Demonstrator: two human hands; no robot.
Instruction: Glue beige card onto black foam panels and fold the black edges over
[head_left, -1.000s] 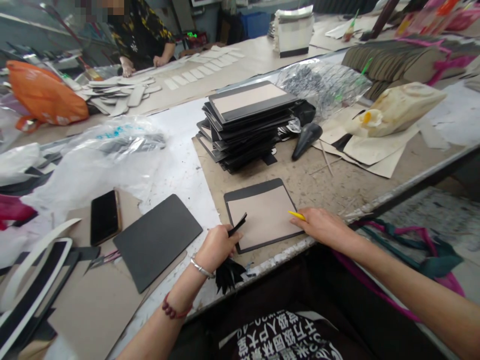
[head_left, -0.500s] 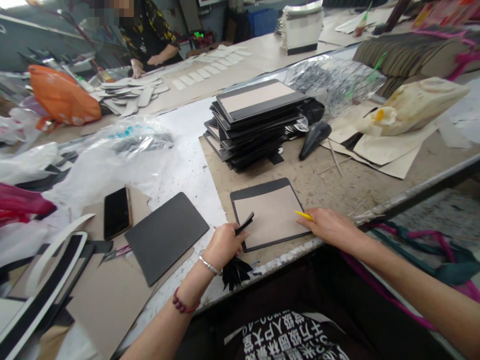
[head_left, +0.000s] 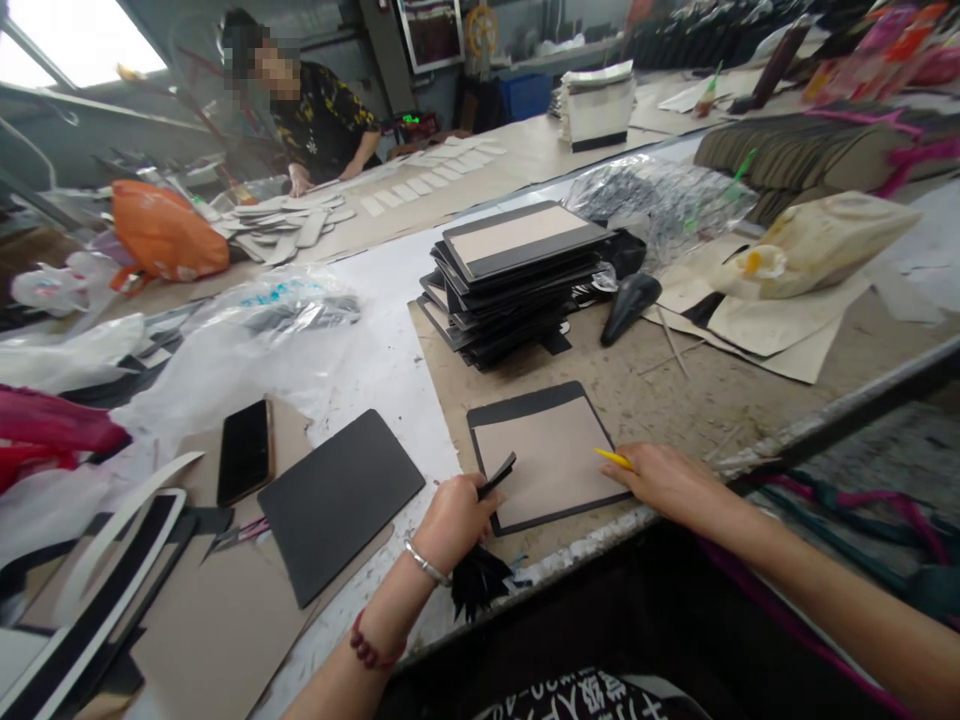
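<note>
A beige panel with a dark border point(head_left: 551, 455) lies flat at the table's front edge, between my hands. My left hand point(head_left: 457, 515) is closed on a thin black strip point(head_left: 499, 475), whose end sticks out over the panel's left side. Below that hand hangs a bunch of black strips point(head_left: 478, 585); whether the fingers hold them too is hidden. At the panel's right edge, my right hand point(head_left: 660, 480) is closed around a pointed yellow tool point(head_left: 615, 459), its tip resting over the beige face. What kind of tool it is, I cannot tell.
Behind the panel rises a stack of similar panels point(head_left: 517, 285), with a black cone-shaped object point(head_left: 630, 305) beside it. A plain dark panel point(head_left: 341, 505), a phone point(head_left: 246, 452) and scissors point(head_left: 238, 535) lie left. Across the table a person point(head_left: 322, 125) works.
The view has tilted up a little, so everything sits lower in the picture. Both hands keep about the same place and hold on the panel.
</note>
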